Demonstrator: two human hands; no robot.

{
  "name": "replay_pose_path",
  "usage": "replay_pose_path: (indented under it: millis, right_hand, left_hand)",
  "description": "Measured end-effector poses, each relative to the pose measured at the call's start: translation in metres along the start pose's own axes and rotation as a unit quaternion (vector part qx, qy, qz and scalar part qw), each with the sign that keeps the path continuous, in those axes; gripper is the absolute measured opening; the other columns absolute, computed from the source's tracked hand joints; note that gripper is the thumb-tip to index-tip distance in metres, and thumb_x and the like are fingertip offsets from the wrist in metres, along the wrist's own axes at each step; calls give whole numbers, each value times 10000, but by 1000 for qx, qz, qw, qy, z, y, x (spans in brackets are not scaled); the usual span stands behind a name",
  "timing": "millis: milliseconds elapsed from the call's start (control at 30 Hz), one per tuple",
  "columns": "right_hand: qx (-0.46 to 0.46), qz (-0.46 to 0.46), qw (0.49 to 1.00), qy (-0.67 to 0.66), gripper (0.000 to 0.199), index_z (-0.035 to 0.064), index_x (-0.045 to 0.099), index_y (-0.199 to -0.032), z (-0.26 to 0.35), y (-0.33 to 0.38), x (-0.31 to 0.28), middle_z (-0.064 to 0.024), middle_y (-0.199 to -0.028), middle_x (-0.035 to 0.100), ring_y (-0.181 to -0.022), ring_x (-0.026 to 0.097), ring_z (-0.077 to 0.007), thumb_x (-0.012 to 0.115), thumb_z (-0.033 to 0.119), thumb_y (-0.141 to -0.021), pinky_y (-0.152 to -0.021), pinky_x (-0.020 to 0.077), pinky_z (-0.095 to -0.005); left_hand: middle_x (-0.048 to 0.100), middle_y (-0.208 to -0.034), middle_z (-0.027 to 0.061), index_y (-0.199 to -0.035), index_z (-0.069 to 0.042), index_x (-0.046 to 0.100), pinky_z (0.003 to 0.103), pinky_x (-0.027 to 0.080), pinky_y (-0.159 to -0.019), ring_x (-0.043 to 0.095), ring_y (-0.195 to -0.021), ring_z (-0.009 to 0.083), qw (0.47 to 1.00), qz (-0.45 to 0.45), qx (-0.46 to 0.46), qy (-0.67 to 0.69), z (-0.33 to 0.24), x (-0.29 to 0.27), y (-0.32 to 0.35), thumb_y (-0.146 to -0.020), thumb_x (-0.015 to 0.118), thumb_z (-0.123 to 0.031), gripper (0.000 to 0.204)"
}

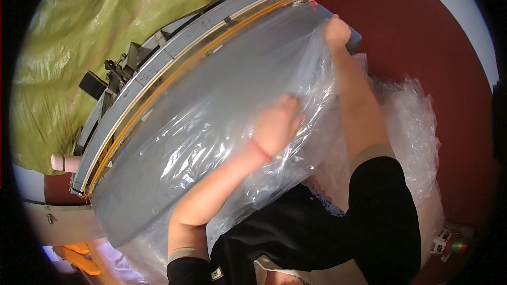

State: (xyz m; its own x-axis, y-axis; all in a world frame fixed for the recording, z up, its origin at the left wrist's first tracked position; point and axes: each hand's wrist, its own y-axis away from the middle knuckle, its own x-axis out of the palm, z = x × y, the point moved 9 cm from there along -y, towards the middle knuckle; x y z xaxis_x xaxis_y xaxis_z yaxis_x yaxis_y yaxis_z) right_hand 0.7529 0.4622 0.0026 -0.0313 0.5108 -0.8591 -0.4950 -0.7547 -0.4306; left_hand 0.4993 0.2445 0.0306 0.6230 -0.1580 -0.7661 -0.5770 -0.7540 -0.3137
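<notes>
The left hand (275,126) lies palm down, fingers together and slightly curled, pressed flat on the clear plastic sheet (211,137) just right of the picture's centre. A thin red band circles its wrist. Its forearm runs down toward seven o'clock, where a black sleeve with a pale cuff begins. The right hand (337,30) reaches far up to about one o'clock, closed around the upper edge of the sheet where it meets the far end of the grey panel (174,126); its fingers are hidden behind the plastic, so how they pinch cannot be told. That arm is stretched nearly straight and comes back down to a second black sleeve at five o'clock.

One plastic sheet shows under the hands, crumpled and glossy, draped over the one long grey panel that runs from eight o'clock up to one o'clock. Along the panel's upper left side runs one pale grey frame (174,47) with a yellow strip (174,81) set against it. One heap of loose clear film (412,121) lies at three o'clock on the dark red floor (422,36). At ten o'clock spreads one green tarpaulin (79,36). At seven o'clock, near the rim, lies one orange object (79,256), partly cut off.
</notes>
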Motion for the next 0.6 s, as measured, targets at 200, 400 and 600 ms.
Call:
replay_pose_path:
  millis: [200,400,600]
  right_hand:
    - [7,6,1000,-19,228,5,531,-944,-3,0,1,-179,-855,616,-813,603,-307,401,128,-804,-712,474,-390]
    - [-4,12,1000,-11,222,22,541,-906,0,-2,3,-181,-866,609,-826,592,-322,415,175,-805,-705,467,-416]
    - [3,14,999,45,270,34,565,-907,6,3,-6,-150,-873,621,-833,606,-294,418,250,-837,-688,485,-402]
  left_hand:
    - [573,-874,140,-981,-34,542,402,454,-641,561,-756,336,987,-64,-122,-85,45,7,-55,-727,598,-219,319]
    - [613,-766,77,-955,-23,543,260,429,-514,556,-571,151,944,-110,-146,274,79,9,-68,-789,532,-101,184]
    - [595,-775,64,-984,-23,545,222,399,-530,519,-607,103,733,166,-141,644,-7,-9,30,-783,598,-122,230]
